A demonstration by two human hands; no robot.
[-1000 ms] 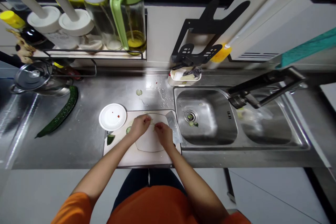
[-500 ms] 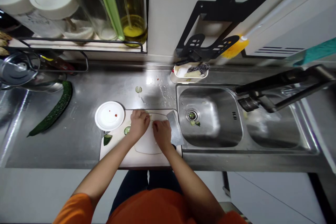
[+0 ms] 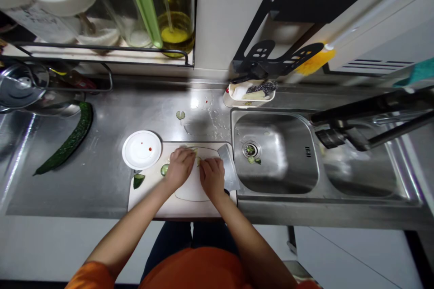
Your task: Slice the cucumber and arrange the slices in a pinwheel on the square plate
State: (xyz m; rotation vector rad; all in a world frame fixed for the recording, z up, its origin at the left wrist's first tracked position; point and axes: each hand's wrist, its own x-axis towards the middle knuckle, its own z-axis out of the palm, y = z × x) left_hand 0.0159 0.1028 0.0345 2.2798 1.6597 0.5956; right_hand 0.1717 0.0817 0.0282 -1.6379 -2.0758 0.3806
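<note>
Above the white cutting board [image 3: 152, 203] my left hand [image 3: 179, 167] is closed, its fingertips pressed together around a small pale piece too tiny to name. My right hand [image 3: 212, 178] is closed too, in a pinch just beside it, and what its fingertips hold is hidden. A cleaver [image 3: 229, 169] lies flat at the board's right edge, its handle partly behind my right wrist. Left of my left hand are a round cucumber slice [image 3: 164, 170] and a dark green cucumber chunk [image 3: 138, 180]. A white plate [image 3: 140, 162] with red specks sits at the board's upper left corner.
A long cucumber [image 3: 69, 146] lies on the steel counter at left. Scraps [image 3: 181, 115] and water drops dot the counter behind the board. To the right is a sink [image 3: 278, 153] with bits by its drain, under a black faucet [image 3: 342, 131]. A sponge holder [image 3: 249, 99] stands behind.
The view has shifted slightly. Both hands stay close together over the board with their fingers still pinched, and small pale bits show a little more clearly at the fingertips.
</note>
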